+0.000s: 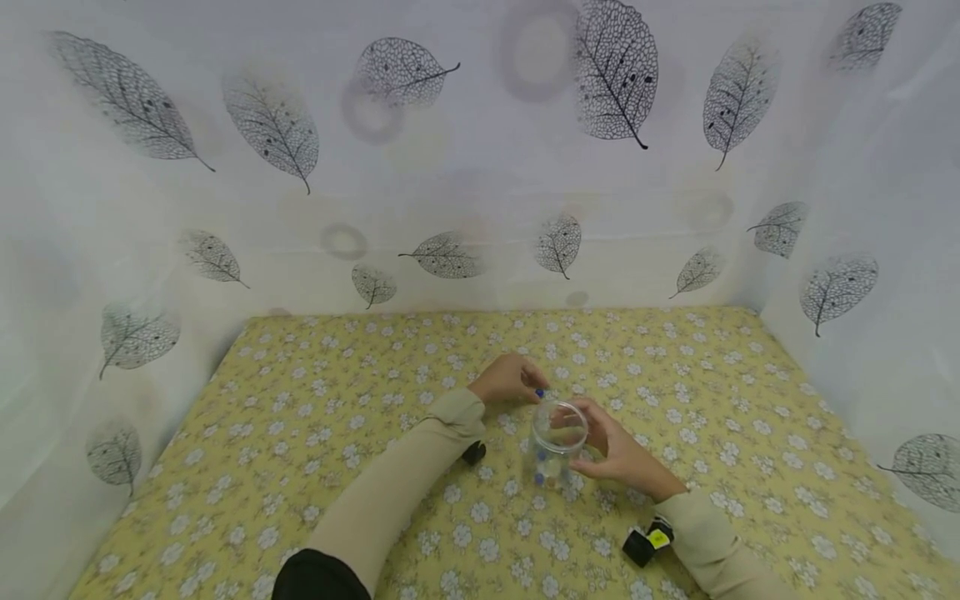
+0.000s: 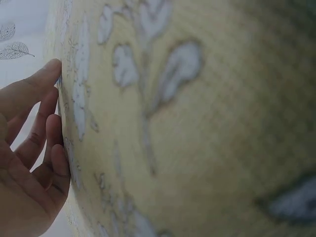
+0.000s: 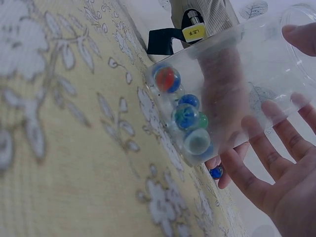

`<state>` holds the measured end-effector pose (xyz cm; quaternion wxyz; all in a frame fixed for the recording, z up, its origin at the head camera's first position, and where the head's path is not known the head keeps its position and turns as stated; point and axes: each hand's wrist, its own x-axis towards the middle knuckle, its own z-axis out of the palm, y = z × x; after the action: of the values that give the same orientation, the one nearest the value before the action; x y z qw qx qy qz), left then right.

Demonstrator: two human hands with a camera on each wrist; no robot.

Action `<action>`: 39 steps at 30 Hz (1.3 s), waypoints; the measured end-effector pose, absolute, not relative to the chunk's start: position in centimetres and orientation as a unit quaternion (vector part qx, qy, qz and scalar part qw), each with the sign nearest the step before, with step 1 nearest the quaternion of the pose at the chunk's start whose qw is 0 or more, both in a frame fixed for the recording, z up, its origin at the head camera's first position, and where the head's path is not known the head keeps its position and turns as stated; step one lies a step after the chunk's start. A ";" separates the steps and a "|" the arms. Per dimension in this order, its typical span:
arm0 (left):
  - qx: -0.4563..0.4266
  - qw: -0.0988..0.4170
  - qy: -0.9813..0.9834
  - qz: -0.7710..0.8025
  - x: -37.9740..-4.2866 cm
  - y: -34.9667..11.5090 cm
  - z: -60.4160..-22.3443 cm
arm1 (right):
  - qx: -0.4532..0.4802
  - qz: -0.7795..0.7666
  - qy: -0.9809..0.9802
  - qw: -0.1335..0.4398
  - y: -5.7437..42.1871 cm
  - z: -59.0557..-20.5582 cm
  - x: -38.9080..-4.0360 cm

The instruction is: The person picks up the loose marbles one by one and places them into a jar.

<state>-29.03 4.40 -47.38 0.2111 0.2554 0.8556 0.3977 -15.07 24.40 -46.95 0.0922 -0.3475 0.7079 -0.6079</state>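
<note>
A blue marble (image 1: 539, 392) is pinched between the thumb and fingertips of my left hand (image 1: 508, 379), just behind and left of the jar. The same marble (image 3: 216, 172) shows low in the right wrist view; in the left wrist view my left hand (image 2: 37, 168) mostly hides it. My right hand (image 1: 618, 450) holds the clear, open-topped jar (image 1: 536, 437) from its right side, fingers behind and thumb in front. Several glass marbles (image 3: 186, 116), blue, green, whitish and one with red, lie at the bottom of the upright jar.
A yellow floral cloth (image 1: 360, 392) covers the table. White leaf-patterned sheets (image 1: 480, 183) hang behind and at both sides. Black wrist devices (image 1: 640, 547) sit on both sleeves.
</note>
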 end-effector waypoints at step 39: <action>0.286 0.074 0.812 0.504 -21.0 -0.1 -39.2 | -0.350 -0.596 0.718 0.086 24.6 -47.1 -15.5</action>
<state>-20.98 -0.06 -39.21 0.0743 0.2864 0.8117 0.5035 -15.54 24.65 -47.11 0.0855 -0.3499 0.7180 -0.5956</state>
